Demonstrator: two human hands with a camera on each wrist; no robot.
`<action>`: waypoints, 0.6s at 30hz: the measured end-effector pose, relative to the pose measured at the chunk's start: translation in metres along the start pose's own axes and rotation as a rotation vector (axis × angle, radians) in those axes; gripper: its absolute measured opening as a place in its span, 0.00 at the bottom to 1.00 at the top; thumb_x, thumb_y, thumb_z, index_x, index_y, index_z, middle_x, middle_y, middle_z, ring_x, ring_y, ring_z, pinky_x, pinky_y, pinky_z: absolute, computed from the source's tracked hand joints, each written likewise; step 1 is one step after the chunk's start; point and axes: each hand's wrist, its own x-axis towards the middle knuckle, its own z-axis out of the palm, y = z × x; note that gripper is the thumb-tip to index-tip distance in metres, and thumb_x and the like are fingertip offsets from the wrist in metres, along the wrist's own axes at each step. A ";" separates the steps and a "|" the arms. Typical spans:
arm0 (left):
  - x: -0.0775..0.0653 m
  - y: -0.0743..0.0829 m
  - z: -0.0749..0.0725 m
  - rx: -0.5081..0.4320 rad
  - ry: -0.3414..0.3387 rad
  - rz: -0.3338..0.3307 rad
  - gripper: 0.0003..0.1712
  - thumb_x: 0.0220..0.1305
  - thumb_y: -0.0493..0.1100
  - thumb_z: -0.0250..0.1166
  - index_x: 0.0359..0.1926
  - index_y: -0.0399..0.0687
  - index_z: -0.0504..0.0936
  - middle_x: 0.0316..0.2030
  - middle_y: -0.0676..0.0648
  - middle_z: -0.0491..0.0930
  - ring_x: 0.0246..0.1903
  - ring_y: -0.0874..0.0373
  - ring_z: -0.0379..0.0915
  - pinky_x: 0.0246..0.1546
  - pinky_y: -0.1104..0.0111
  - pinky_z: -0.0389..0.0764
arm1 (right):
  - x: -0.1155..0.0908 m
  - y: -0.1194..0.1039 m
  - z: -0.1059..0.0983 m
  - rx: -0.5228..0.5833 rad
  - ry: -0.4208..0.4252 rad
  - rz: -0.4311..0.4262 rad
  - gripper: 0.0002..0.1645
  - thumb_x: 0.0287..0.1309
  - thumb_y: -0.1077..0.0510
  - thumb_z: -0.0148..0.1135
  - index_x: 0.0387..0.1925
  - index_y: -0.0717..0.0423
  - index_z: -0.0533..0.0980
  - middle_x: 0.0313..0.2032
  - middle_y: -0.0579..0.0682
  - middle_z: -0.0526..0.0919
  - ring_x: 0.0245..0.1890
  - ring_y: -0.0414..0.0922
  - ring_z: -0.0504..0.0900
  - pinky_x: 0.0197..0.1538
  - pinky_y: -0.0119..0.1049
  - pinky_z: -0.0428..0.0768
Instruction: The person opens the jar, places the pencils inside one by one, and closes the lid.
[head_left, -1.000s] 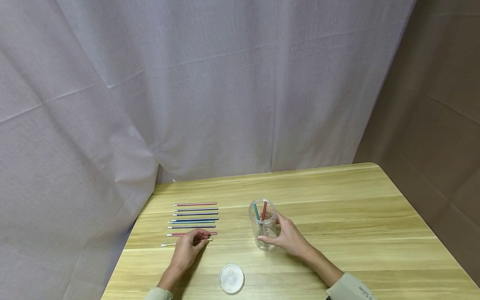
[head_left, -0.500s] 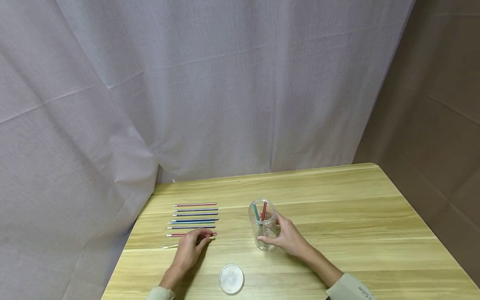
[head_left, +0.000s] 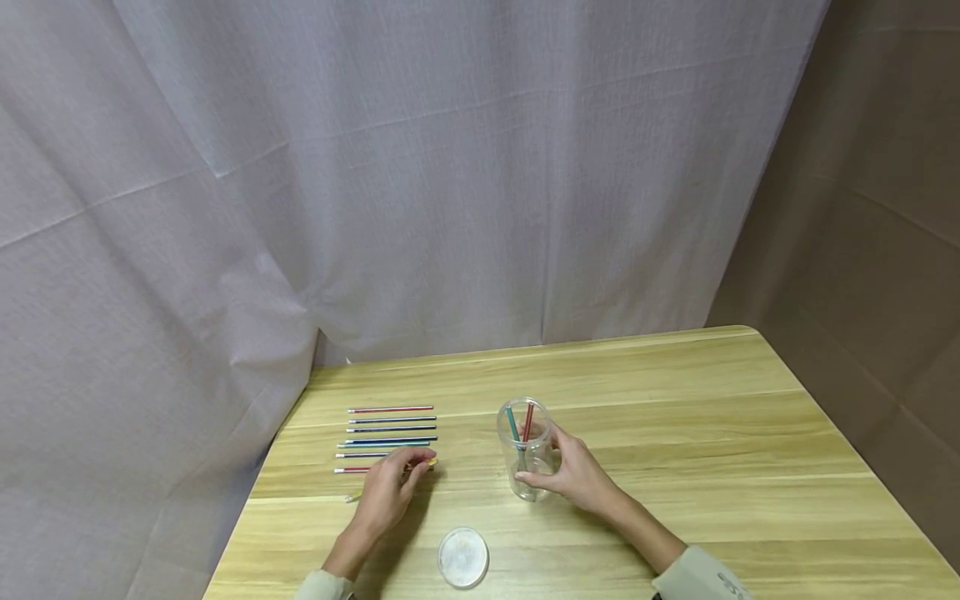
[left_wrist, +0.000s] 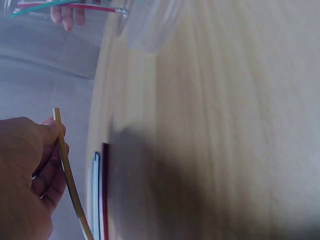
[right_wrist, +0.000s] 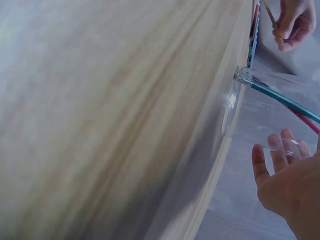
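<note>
My left hand pinches a yellow pencil near one end, between thumb and fingers. The pencil is lifted at that end; its eraser end shows behind the hand in the head view. My right hand grips a clear plastic jar from the right, with the thumb across its front. The jar stands upright on the table. Inside it lean a teal pencil and a red pencil, eraser ends down. Beside the left hand a red pencil lies partly hidden under the fingers.
Several pencils, among them a red one and a dark blue one, lie in a row behind the left hand. A round clear lid lies near the front of the wooden table. A grey curtain hangs behind.
The left hand has taken hold of the yellow pencil, raised its end off the table and shifted it slightly right and away. The right hand and jar have stayed still.
</note>
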 end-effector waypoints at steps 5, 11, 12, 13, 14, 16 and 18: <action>0.007 0.012 -0.003 -0.072 -0.007 0.018 0.11 0.64 0.37 0.68 0.46 0.53 0.85 0.43 0.58 0.85 0.36 0.67 0.80 0.39 0.72 0.83 | 0.000 0.001 0.000 -0.006 0.001 -0.005 0.48 0.43 0.42 0.80 0.65 0.45 0.68 0.54 0.41 0.82 0.53 0.45 0.81 0.56 0.52 0.78; 0.015 0.023 -0.005 -0.164 -0.018 0.002 0.09 0.66 0.37 0.66 0.45 0.53 0.86 0.42 0.59 0.84 0.33 0.63 0.81 0.36 0.73 0.83 | 0.000 0.001 0.000 -0.006 -0.001 -0.014 0.49 0.43 0.40 0.79 0.66 0.44 0.68 0.54 0.40 0.82 0.53 0.45 0.80 0.57 0.54 0.77; 0.016 0.025 -0.006 -0.174 -0.020 -0.005 0.09 0.66 0.38 0.66 0.46 0.53 0.86 0.42 0.59 0.84 0.33 0.64 0.81 0.36 0.73 0.83 | 0.000 0.001 0.000 -0.007 -0.001 -0.016 0.49 0.43 0.40 0.79 0.66 0.44 0.67 0.54 0.40 0.82 0.53 0.45 0.80 0.57 0.54 0.77; 0.017 0.027 -0.006 -0.178 -0.022 -0.012 0.09 0.67 0.39 0.66 0.46 0.53 0.86 0.42 0.60 0.84 0.34 0.65 0.80 0.35 0.73 0.82 | 0.000 0.001 0.000 -0.007 -0.002 -0.018 0.49 0.43 0.40 0.79 0.66 0.43 0.67 0.54 0.40 0.82 0.53 0.45 0.80 0.57 0.55 0.77; 0.018 0.029 -0.007 -0.186 -0.025 -0.019 0.09 0.67 0.39 0.65 0.46 0.54 0.86 0.42 0.60 0.84 0.34 0.66 0.80 0.34 0.73 0.82 | 0.000 0.001 0.000 -0.008 -0.004 -0.019 0.49 0.44 0.40 0.79 0.67 0.42 0.67 0.54 0.39 0.82 0.54 0.45 0.80 0.57 0.55 0.76; 0.019 0.032 -0.008 -0.203 -0.024 -0.025 0.09 0.68 0.40 0.65 0.47 0.54 0.86 0.43 0.60 0.84 0.35 0.66 0.79 0.33 0.71 0.82 | 0.000 0.001 0.000 -0.006 -0.005 -0.020 0.49 0.44 0.41 0.79 0.67 0.42 0.67 0.54 0.39 0.82 0.53 0.46 0.80 0.57 0.56 0.77; 0.021 0.036 -0.009 -0.221 -0.023 -0.030 0.09 0.69 0.41 0.64 0.47 0.55 0.85 0.42 0.60 0.84 0.35 0.66 0.79 0.31 0.71 0.83 | 0.000 0.001 0.000 0.001 -0.006 -0.020 0.49 0.44 0.42 0.79 0.67 0.41 0.67 0.54 0.39 0.82 0.53 0.46 0.80 0.56 0.56 0.77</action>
